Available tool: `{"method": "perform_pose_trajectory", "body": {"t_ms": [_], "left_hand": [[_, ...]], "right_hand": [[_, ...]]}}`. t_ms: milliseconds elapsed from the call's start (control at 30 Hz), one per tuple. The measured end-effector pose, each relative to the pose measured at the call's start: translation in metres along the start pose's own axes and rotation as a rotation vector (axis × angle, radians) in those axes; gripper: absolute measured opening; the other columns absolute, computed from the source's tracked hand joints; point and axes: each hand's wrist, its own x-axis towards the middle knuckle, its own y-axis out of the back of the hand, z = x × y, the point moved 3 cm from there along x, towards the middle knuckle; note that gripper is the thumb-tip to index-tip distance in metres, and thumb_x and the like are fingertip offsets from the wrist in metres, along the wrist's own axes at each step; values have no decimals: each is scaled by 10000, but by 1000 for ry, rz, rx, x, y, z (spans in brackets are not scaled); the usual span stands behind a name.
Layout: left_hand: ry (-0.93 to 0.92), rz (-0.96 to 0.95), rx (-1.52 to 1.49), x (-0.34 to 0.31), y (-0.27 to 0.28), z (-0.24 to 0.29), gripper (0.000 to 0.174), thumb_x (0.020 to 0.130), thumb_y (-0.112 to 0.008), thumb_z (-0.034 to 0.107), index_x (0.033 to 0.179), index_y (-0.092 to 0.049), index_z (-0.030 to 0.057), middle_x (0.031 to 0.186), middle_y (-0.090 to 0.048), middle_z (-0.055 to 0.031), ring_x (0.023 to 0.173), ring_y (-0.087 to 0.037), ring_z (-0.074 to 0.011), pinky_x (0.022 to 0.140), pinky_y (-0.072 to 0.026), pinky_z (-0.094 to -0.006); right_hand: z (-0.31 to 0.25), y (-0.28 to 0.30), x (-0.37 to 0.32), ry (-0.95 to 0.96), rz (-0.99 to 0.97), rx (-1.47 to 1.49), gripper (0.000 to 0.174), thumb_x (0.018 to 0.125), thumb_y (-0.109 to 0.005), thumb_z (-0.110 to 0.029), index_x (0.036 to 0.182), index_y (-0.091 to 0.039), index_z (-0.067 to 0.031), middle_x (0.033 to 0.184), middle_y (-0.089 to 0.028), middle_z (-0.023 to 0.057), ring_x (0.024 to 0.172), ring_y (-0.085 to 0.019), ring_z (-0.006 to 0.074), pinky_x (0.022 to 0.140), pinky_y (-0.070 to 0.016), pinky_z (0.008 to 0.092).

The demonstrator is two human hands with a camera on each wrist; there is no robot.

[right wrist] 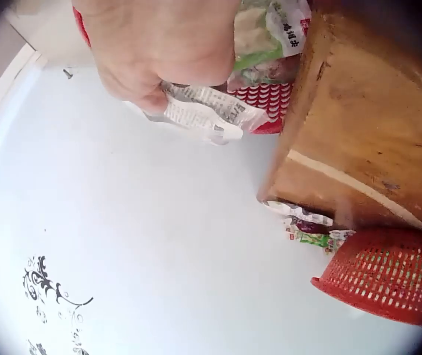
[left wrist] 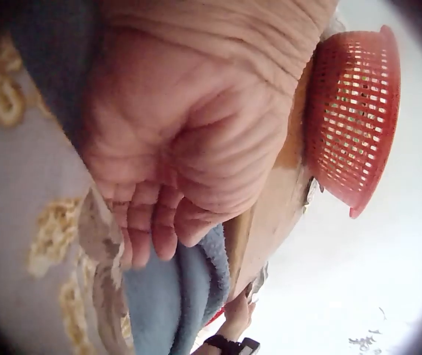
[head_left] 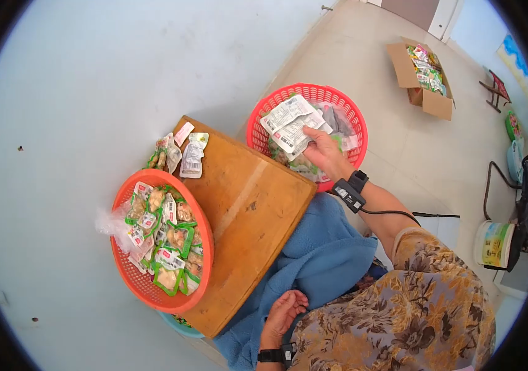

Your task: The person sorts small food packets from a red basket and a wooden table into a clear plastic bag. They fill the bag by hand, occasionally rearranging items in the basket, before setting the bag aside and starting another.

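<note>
My right hand [head_left: 322, 151] grips the white printed packets [head_left: 288, 117], at least two of them overlapping, with my thumb across their face. I have them over the mouth of the red basket [head_left: 363, 123], which stands just beyond the right edge of the tabletop [head_left: 251, 204], near its near right corner. More packs lie inside that basket, beneath the ones I hold.

My left hand [head_left: 285, 312] holds nothing; its fingers are loosely bent, palm partly turned up, beside the blue cloth [head_left: 332, 235] spread over my lap along the near edge. I can't tell whether the fingers touch the cloth.

On the left part of the tabletop sits the orange basket [head_left: 207, 229], tilted and filled with green-edged packs [head_left: 170, 260] of pale food, a clear plastic bag [head_left: 114, 222] bulging over its rim on the wall side. Near the far right corner lie a flat white packet [head_left: 194, 154], a smaller pinkish packet [head_left: 183, 133] and a few packs with brownish contents [head_left: 162, 157] close to the wall.

Below the left edge shows part of a blue-green basin [head_left: 180, 326]. Well apart from me on the floor, an open cardboard box [head_left: 437, 104] holds more colourful packs.
</note>
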Motion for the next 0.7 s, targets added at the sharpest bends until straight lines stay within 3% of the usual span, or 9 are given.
{"method": "perform_pose_trajectory", "body": {"t_ms": [100, 200, 233, 367, 433, 567, 633, 667, 700], "left_hand": [[25, 8, -19, 0, -1, 0, 280, 1020, -551, 321, 1080, -615, 56, 1013, -666, -82, 929, -633, -190, 793, -507, -318], [69, 1, -13, 1, 2, -3, 287, 1022, -548, 318, 1092, -615, 48, 1026, -668, -87, 939, -636, -190, 791, -508, -318], [72, 8, -10, 2, 1, -2, 287, 1022, -548, 318, 1092, -615, 48, 1026, -668, -87, 939, -636, -190, 791, -508, -318], [136, 96, 50, -3, -11, 2, 275, 1029, -538, 292, 1107, -613, 39, 1038, -670, -88, 949, -639, -189, 787, -512, -315], [150, 87, 74, 3, -10, 5, 268, 1032, -534, 282, 1109, -612, 37, 1042, -670, -88, 953, -640, -189, 784, -514, -313], [174, 110, 154, 7, -10, 6, 247, 1033, -538, 265, 1103, -622, 43, 1022, -675, -75, 938, -643, -174, 762, -519, -295], [190, 115, 148, 6, -16, 8, 238, 1029, -548, 259, 1095, -629, 45, 1010, -676, -70, 925, -643, -167, 751, -520, -280], [196, 126, 148, 6, -15, 8, 235, 1028, -550, 258, 1089, -630, 45, 1004, -677, -67, 920, -643, -164, 748, -522, -281], [201, 138, 145, 6, -14, 7, 233, 1027, -552, 258, 1082, -631, 46, 998, -678, -65, 915, -644, -161, 745, -524, -281]], "right_hand": [[20, 22, 31, -52, -37, 90, 498, 959, -528, 28, 1435, -390, -29, 1456, -462, 173, 1331, -470, 342, 1161, -370, 505], [44, 51, 44, -251, 8, -137, 464, 963, -577, -60, 1402, -429, -43, 1374, -553, 148, 1271, -534, 328, 1100, -414, 524], [50, 59, 49, -245, 25, -329, 463, 962, -604, -141, 1383, -442, -38, 1335, -571, 192, 1193, -583, 383, 1009, -485, 535], [50, 61, 58, -370, 126, -535, 500, 955, -623, -227, 1368, -445, -9, 1293, -570, 272, 1097, -618, 451, 910, -539, 553], [45, 58, 54, -571, 201, -709, 549, 950, -626, -294, 1354, -442, 29, 1260, -563, 334, 1021, -640, 480, 833, -569, 554], [36, 63, 52, -611, 237, -808, 559, 949, -612, -339, 1301, -482, 75, 1177, -605, 347, 965, -667, 454, 784, -587, 516], [31, 67, 47, -784, 249, -923, 530, 947, -605, -374, 1203, -568, 89, 1083, -652, 328, 889, -697, 402, 705, -600, 466], [26, 57, 39, -783, 249, -922, 530, 947, -605, -374, 1203, -568, 89, 1083, -652, 328, 889, -697, 402, 705, -600, 466], [16, 48, 31, -762, 221, -1142, 516, 942, -609, -385, 1136, -599, 93, 1026, -668, 316, 847, -705, 376, 666, -597, 452]]}}
